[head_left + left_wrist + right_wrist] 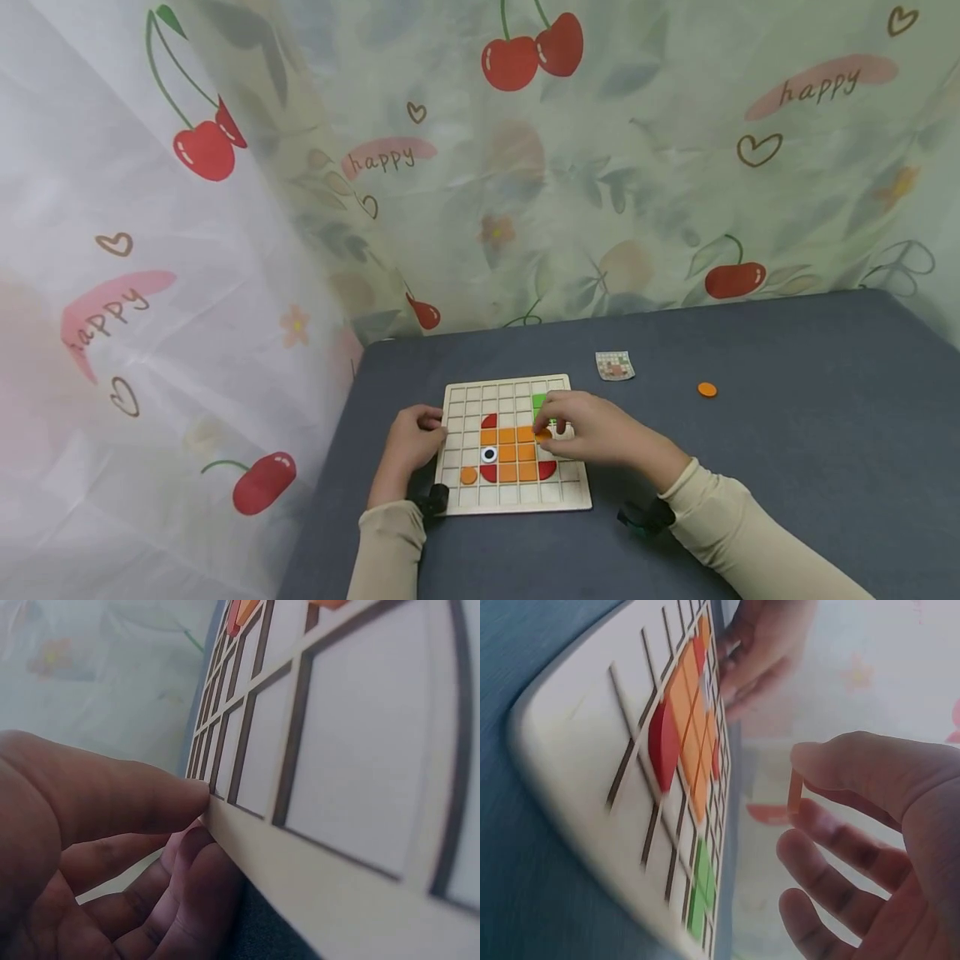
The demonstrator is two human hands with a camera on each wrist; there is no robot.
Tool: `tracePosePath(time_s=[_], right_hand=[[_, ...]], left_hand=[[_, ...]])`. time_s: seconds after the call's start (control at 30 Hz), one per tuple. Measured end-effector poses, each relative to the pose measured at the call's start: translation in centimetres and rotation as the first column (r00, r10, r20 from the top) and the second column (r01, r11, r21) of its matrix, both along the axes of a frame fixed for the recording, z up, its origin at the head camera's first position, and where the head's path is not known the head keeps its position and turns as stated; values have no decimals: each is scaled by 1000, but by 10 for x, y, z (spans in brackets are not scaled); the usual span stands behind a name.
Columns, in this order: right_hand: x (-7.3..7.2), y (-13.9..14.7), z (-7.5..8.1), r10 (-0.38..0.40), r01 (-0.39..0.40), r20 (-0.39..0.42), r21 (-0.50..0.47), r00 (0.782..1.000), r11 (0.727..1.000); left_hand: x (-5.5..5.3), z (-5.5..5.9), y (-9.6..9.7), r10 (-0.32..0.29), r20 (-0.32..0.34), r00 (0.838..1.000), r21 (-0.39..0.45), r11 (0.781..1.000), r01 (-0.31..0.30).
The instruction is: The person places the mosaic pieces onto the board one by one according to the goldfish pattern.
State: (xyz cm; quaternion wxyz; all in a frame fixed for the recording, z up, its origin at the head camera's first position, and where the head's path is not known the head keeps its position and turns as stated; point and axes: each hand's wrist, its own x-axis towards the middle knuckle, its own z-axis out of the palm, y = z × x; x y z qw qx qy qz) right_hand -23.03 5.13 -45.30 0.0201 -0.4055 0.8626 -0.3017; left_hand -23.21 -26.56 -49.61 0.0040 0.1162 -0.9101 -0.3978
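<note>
My right hand pinches a thin orange piece between thumb and forefinger, over the right side of a pale wooden grid board. The other fingers of that hand are spread and loosely bent. On the board's left edge lies the thumb of my left hand, its fingers bent against the side and underside, so the edge is gripped. Orange squares fill the board's middle. Around them sit red rounded pieces, a white-and-black eye piece, green pieces and an orange disc.
Behind the board a small printed card lies on the dark grey tabletop. Another orange disc is to the card's right. A cherry-patterned curtain hangs along the back and left of the table.
</note>
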Motion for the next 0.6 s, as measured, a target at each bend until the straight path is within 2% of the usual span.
tracePosePath(time_s=[0.3, 0.6], right_hand=[[-4, -57, -5, 68, -67, 48, -16, 996, 998], [-5, -101, -19, 95, -96, 57, 30, 994, 995]], left_hand=[[0, 1, -2, -12, -15, 1000, 1, 1000, 12], [1, 2, -4, -35, -35, 999, 16, 999, 36]])
